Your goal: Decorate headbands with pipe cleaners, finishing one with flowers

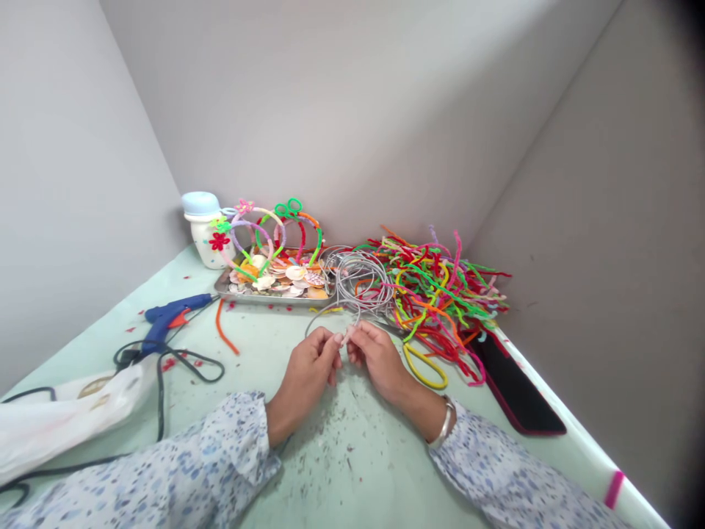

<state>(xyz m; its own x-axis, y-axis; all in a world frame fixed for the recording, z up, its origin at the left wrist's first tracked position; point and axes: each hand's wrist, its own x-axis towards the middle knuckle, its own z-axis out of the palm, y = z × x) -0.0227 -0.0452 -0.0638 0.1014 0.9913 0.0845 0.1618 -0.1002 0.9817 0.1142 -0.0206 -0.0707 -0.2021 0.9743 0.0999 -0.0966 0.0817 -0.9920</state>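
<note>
My left hand and my right hand meet at the middle of the pale green table. Both pinch the end of a thin grey headband between their fingertips. The band curves away toward a stack of grey headbands just behind my hands. A yellow pipe cleaner loop lies right of my right hand. A silver bangle sits on my right wrist.
A heap of coloured pipe cleaners fills the back right. A metal tray of shells holds decorated headbands, beside a white jar. A blue glue gun with black cord lies left. A dark phone rests right.
</note>
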